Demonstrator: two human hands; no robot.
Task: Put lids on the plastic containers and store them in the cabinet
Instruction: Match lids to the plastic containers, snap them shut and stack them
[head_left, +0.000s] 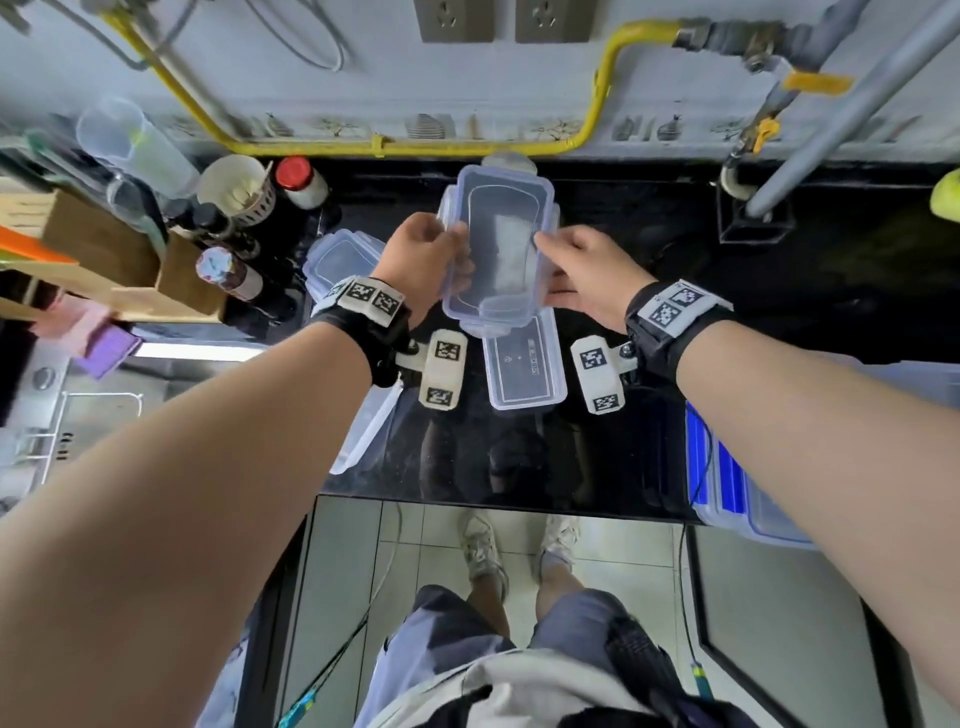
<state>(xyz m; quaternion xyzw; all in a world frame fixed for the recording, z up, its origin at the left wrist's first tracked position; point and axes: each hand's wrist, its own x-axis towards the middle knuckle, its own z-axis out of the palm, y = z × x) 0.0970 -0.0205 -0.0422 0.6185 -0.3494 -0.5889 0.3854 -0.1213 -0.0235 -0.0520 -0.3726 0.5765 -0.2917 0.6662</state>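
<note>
Black glossy countertop (597, 457) is filling most of the view, wall with yellow pipe (602, 93) running behind it, bottles and jars crowding the far left. Both forearms are reaching in over the counter. Between them, a clear plastic container (498, 249) is being held up above the counter, looks like lid and tub together but cannot tell whether the lid is seated or just laid on. Left hand (421, 254) is curling around its left long edge, thumb on top, fingers under. Right hand (587, 270) is gripping the right long edge, fingers partly spread, thumb tip on the rim. Just beneath it, nearer the person, another clear lid or tub (524, 369) is lying flat on the counter; a third clear container (337, 260) is sitting left of the left wrist, and a clear piece (363, 431) is leaning off the counter edge lower left. Handling judgement: empty thin plastic, so light, fairly stiff at rim but flexing in the middle, smooth and a bit slippery; best taking hold at long edges or corners, pressing at the rim, not the panel. Cabinet not clearly in view.
</note>
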